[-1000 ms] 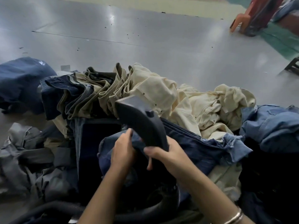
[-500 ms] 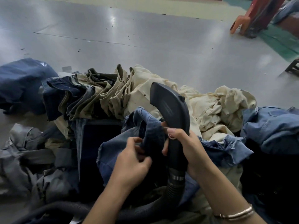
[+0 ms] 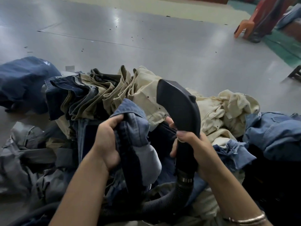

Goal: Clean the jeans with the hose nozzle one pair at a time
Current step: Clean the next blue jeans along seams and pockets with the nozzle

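Denim bunched in the left hand [image 3: 105,144], fingers curled tight round a blue pair of jeans [image 3: 135,128] lifted above the heap. Right hand [image 3: 193,149] wraps the black hose nozzle [image 3: 179,105], its mouth turned away, unseen. Ribbed hose [image 3: 162,207] dips under cloth. Bare grey floor [image 3: 146,38] lies open beyond.

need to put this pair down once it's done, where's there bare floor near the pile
Bare grey floor lies beyond the beige trousers, stretching to the orange stool. A smaller strip shows between the dark blue bundle and the grey garments. Around both hands it is crowded with clothes and hose.
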`<state>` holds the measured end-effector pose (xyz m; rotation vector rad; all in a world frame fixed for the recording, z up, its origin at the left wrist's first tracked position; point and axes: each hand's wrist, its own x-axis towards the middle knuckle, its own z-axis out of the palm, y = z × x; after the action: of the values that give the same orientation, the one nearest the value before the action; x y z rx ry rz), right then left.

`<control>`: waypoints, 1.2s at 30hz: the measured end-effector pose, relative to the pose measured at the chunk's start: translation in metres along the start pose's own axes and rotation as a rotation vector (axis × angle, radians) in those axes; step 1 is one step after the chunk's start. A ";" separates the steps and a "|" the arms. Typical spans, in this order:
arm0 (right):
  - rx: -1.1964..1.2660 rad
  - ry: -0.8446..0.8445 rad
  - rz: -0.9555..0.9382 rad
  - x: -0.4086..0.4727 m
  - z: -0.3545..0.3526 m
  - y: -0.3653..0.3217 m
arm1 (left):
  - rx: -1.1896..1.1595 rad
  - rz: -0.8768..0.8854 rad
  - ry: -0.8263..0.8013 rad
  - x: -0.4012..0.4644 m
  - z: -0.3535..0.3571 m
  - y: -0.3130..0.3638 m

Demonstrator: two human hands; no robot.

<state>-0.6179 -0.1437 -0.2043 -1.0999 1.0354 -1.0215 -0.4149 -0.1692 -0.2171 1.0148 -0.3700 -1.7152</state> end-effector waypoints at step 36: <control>-0.079 0.160 0.067 -0.025 -0.026 0.002 | -0.102 0.065 0.074 0.034 -0.042 -0.021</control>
<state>-0.6477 -0.1234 -0.2071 -1.0532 1.2425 -1.0346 -0.3983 -0.1819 -0.2712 0.9783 -0.2625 -1.6177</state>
